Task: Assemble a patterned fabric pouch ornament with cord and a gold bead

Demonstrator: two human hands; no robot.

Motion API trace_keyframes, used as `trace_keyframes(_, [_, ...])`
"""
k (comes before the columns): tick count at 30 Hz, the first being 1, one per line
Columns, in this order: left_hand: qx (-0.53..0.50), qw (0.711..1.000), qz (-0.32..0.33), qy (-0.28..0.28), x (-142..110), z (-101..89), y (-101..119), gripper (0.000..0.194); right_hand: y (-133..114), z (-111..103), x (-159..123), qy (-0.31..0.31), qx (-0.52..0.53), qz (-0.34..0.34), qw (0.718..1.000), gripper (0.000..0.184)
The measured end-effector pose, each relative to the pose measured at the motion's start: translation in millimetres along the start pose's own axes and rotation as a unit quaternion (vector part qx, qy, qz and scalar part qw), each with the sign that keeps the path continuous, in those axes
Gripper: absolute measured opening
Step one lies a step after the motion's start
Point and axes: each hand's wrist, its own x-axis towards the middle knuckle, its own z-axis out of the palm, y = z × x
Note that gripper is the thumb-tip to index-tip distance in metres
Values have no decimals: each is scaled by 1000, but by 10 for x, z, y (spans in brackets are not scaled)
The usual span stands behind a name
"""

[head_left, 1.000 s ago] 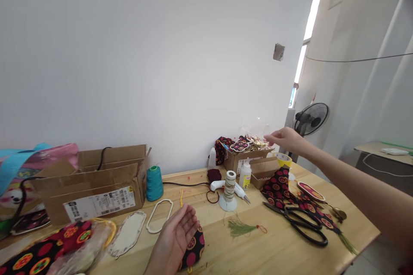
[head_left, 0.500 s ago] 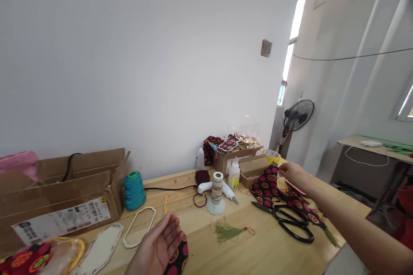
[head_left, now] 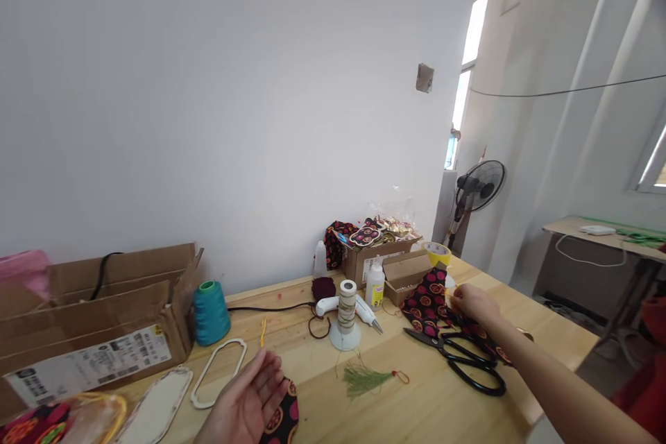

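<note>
1. Black cloth with red and orange rounds, the patterned cloth (head_left: 427, 302), lies toward the far right of our wooden worktop (head_left: 325, 423), behind the scissors (head_left: 471, 363).
2. Our right hand (head_left: 476, 306) reaches over the right part of that cloth, its fingers curled and bent downward; we cannot tell whether they pinch anything.
3. Our left hand (head_left: 243, 399) is at the near edge, palm turned to the right, fingers loosely curved and apart from the thumb, with nothing gripped. It partly covers 1 rounded fabric piece (head_left: 285, 413) of similar pattern; we cannot tell whether they touch.
4. Between our 2 hands lies the green tassel (head_left: 364, 379), its red loop pointing right toward the black scissor handles.
5. Behind the tassel we see the cord spool (head_left: 347, 312) standing upright on a white base, with the white glue gun (head_left: 367, 310) lying behind it.
6. The white bottle (head_left: 374, 288) stands just beside the small open carton (head_left: 406, 276); farther back, the filled box (head_left: 372, 260) holds patterned pieces and gold-coloured bits, with the yellow tape roll (head_left: 437, 254) to its right.
7. On our left are the teal thread cone (head_left: 211, 313), the pale oval frame (head_left: 217, 372), the cream plaque (head_left: 157, 408) and, at the far left, the large cardboard box (head_left: 96, 336) with a white label.
</note>
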Motion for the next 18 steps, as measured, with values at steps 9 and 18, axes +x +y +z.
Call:
trace_keyframes(9, [-3, 1000, -10, 17, -39, 57, 8, 21, -367, -283, -134, 175, 67, 56, 981, 46])
trace_keyframes(18, [-5, 1000, -7, -1, -47, 39, 10, 20, -1240, -148, -547, 56, 141, -266, 952, 15])
